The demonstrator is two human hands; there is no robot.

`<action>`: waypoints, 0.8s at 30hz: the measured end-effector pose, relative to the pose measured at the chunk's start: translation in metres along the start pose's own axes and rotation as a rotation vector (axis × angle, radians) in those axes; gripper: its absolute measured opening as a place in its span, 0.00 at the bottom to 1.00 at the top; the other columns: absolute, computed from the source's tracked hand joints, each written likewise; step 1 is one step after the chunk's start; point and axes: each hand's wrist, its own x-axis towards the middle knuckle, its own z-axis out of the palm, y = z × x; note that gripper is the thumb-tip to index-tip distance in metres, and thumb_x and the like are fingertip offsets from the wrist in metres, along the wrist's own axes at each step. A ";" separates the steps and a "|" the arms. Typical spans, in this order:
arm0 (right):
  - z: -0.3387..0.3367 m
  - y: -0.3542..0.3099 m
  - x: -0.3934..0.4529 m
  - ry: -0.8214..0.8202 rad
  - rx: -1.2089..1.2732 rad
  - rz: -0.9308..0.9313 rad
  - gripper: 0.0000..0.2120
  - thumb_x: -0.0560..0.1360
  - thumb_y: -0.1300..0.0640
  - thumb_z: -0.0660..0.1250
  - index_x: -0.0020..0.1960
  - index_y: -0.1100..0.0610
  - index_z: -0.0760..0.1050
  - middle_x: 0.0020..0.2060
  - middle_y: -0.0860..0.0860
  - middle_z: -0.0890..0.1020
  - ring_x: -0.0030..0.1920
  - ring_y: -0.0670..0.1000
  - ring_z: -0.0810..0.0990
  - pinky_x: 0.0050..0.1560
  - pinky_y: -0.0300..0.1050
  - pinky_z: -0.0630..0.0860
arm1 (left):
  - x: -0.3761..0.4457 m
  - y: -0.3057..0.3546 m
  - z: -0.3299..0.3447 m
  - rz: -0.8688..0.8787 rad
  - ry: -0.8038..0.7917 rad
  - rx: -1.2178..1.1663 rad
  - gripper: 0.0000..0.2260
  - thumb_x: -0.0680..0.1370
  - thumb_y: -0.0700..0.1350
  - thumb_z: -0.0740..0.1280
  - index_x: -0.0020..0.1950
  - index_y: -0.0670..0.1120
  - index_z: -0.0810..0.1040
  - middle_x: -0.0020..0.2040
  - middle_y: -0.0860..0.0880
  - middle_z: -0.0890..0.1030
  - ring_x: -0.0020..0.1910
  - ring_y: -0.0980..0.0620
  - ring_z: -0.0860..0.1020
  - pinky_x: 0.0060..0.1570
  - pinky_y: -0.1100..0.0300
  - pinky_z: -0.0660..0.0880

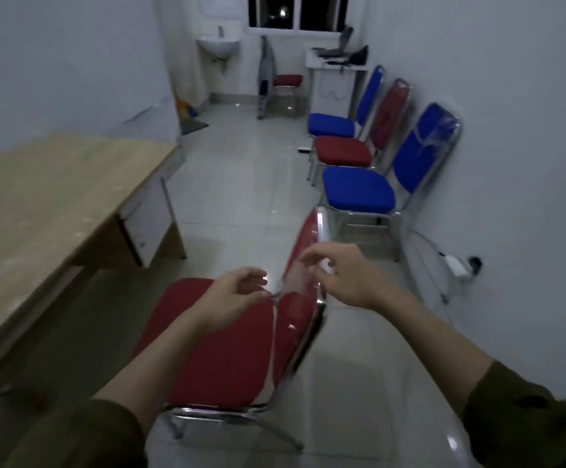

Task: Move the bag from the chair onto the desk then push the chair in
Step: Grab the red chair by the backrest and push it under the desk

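Observation:
A red padded chair (214, 359) with a chrome frame stands on the tiled floor just below me, its seat facing the wooden desk (48, 204) at the left. Nothing lies on the seat, and no bag is in view. My left hand (234, 298) hovers over the seat near the backrest, fingers loosely curled and holding nothing. My right hand (342, 275) hangs beside the top of the plastic-wrapped backrest (303, 265), fingers apart, not gripping it. The part of the desk top that shows is bare.
Three chairs line the right wall: blue (359, 190), red (342, 150), blue (330, 125). A power strip and cable (457, 265) lie on the floor by that wall. At the far end are a sink (218, 45), a small red chair (286, 81) and a white table (335, 60).

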 end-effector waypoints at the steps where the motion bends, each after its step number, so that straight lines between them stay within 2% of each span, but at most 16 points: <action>1: -0.011 0.012 -0.012 0.018 -0.007 0.022 0.11 0.74 0.63 0.63 0.55 0.58 0.77 0.51 0.52 0.82 0.50 0.47 0.78 0.43 0.24 0.69 | 0.009 0.011 0.017 0.021 -0.028 -0.009 0.15 0.73 0.38 0.67 0.60 0.43 0.73 0.51 0.50 0.79 0.48 0.60 0.79 0.44 0.73 0.76; 3: -0.029 0.035 -0.034 0.058 -0.020 0.070 0.10 0.74 0.63 0.64 0.55 0.57 0.77 0.50 0.52 0.82 0.49 0.46 0.77 0.43 0.25 0.67 | 0.025 0.030 0.046 0.063 -0.064 -0.007 0.15 0.73 0.39 0.67 0.60 0.44 0.73 0.54 0.48 0.79 0.52 0.53 0.79 0.46 0.69 0.77; 5: -0.039 0.055 -0.050 0.081 -0.013 0.113 0.10 0.74 0.63 0.64 0.55 0.57 0.77 0.50 0.52 0.82 0.48 0.45 0.77 0.43 0.25 0.66 | 0.040 0.045 0.066 0.098 -0.078 0.017 0.16 0.73 0.42 0.68 0.61 0.45 0.73 0.58 0.48 0.78 0.56 0.52 0.78 0.52 0.61 0.77; 8: -0.044 0.078 -0.058 0.078 -0.014 0.136 0.10 0.74 0.64 0.64 0.54 0.58 0.77 0.50 0.54 0.82 0.47 0.46 0.77 0.42 0.25 0.65 | 0.059 0.057 0.081 0.116 -0.044 0.096 0.22 0.74 0.45 0.67 0.66 0.47 0.69 0.60 0.51 0.74 0.59 0.54 0.73 0.54 0.59 0.72; 13: -0.047 0.109 -0.034 0.049 -0.025 0.129 0.11 0.74 0.63 0.63 0.55 0.57 0.77 0.51 0.53 0.82 0.46 0.44 0.76 0.39 0.23 0.65 | 0.101 0.063 0.090 0.093 0.013 0.183 0.28 0.74 0.46 0.67 0.71 0.45 0.61 0.71 0.45 0.65 0.69 0.49 0.66 0.63 0.58 0.64; 17: -0.053 0.125 0.015 -0.040 -0.048 0.059 0.12 0.75 0.62 0.62 0.58 0.56 0.75 0.54 0.52 0.80 0.50 0.45 0.75 0.42 0.26 0.65 | 0.145 0.060 0.092 0.014 0.044 0.190 0.32 0.73 0.46 0.68 0.72 0.42 0.56 0.72 0.43 0.60 0.71 0.46 0.62 0.68 0.53 0.62; 19: -0.058 0.134 0.047 -0.078 -0.054 0.011 0.13 0.75 0.62 0.62 0.58 0.56 0.74 0.54 0.52 0.79 0.53 0.48 0.76 0.47 0.32 0.69 | 0.167 0.056 0.091 -0.020 0.055 0.171 0.32 0.73 0.46 0.68 0.71 0.41 0.57 0.70 0.43 0.62 0.68 0.47 0.64 0.67 0.55 0.63; 22: -0.066 0.148 0.096 -0.125 -0.091 -0.053 0.13 0.74 0.63 0.62 0.58 0.56 0.74 0.55 0.53 0.78 0.54 0.50 0.75 0.57 0.45 0.73 | 0.197 0.056 0.086 -0.037 0.097 0.144 0.27 0.72 0.43 0.69 0.68 0.41 0.63 0.60 0.48 0.66 0.57 0.53 0.67 0.52 0.65 0.66; 24: -0.072 0.155 0.126 -0.188 -0.109 -0.086 0.14 0.74 0.63 0.61 0.60 0.55 0.73 0.57 0.53 0.76 0.56 0.50 0.74 0.60 0.46 0.71 | 0.212 0.057 0.084 -0.059 0.111 0.110 0.24 0.72 0.41 0.69 0.66 0.41 0.66 0.57 0.49 0.68 0.55 0.54 0.68 0.48 0.65 0.66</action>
